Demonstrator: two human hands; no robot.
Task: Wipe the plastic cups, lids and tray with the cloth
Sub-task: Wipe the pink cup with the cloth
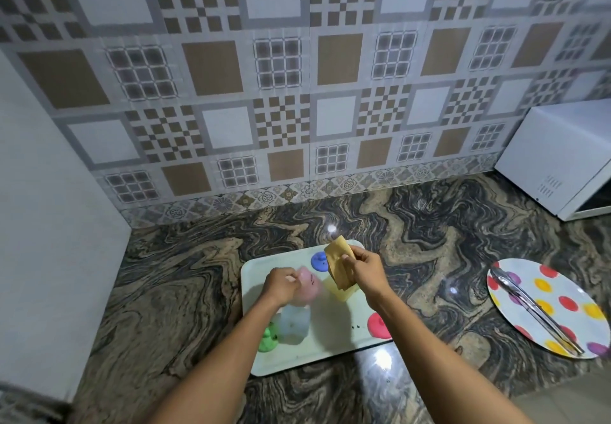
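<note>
Now the left hand [281, 283] is gripping a translucent pink cup [310, 288]. The right hand [365, 268] is pinching tan cloth [339, 263].

Count on the table: 1 tray [330, 331]. 3 cups: pink cup [309, 286], yellow cup [347, 294], pale blue cup [294, 324]. 3 lids: blue lid [318, 261], red lid [378, 325], green lid [269, 337]. 1 cloth [339, 265]. Also 1 spotted plate [568, 281], 1 pair of tongs [535, 314], 1 white microwave [562, 152]. 2 hands in view: left hand [281, 283], right hand [365, 270].
</note>
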